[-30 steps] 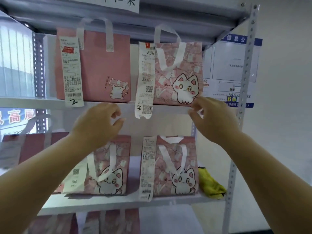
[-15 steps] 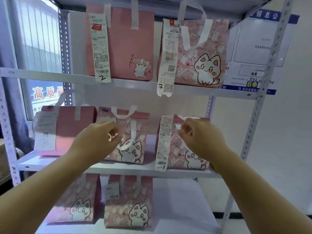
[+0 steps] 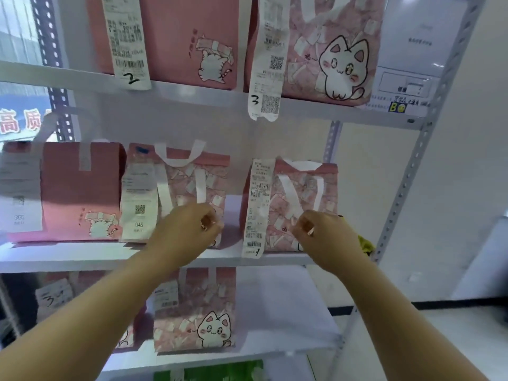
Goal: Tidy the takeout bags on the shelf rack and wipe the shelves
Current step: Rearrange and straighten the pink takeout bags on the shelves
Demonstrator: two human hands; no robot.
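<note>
Pink takeout bags stand on a white shelf rack. On the middle shelf point(image 3: 68, 258) there are a plain pink bag point(image 3: 79, 193), a cat-pattern bag point(image 3: 189, 177) and, further right, a second cat-pattern bag point(image 3: 302, 188) whose receipt point(image 3: 257, 207) is marked 1. My left hand point(image 3: 187, 233) hovers with curled fingers in front of the middle bag's lower right corner. My right hand point(image 3: 327, 239), also curled, covers the lower front of the right bag. Neither hand visibly holds anything. A yellow cloth point(image 3: 365, 243) peeks out behind my right hand.
The upper shelf holds a pink bag point(image 3: 178, 37) with receipt 2 and a cat bag point(image 3: 330, 50) with receipt 3. Another cat bag point(image 3: 198, 312) stands on the lower shelf, with something green point(image 3: 225, 372) below it. The perforated upright point(image 3: 406, 188) bounds the right side.
Both hands dropped from the upper shelf's edge to the middle shelf, and my view followed down and moved closer. The bags have not shifted.
</note>
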